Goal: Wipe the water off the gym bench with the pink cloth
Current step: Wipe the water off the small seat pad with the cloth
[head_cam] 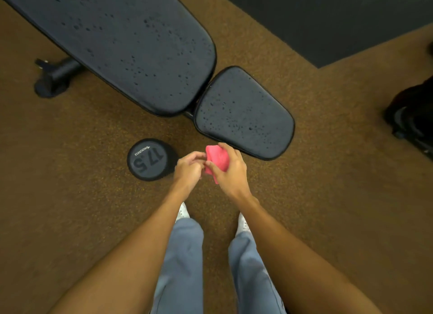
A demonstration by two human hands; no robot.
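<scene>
A gym bench (131, 44), beaded with water drops (250, 128), is seen on a brown floor (70, 196), a dumbbell (150, 160) marked 17.5 stood near its seat (243, 107). A pink cloth (216, 159) is held just short of the seat, gripped by the curled right hand (230, 170) and pinched by the left hand (188, 168).

Gym floor, seen from above.
A brown speckled floor (328, 196) is filling most of the view, lying under dim, even light. A dark mat (328, 21) is covering the far right corner, its straight edge meeting the brown. A black dumbbell (150, 160) marked 17.5 is standing on end on the floor. A dark, blurred object (412, 114) is sitting at the right edge.
</scene>
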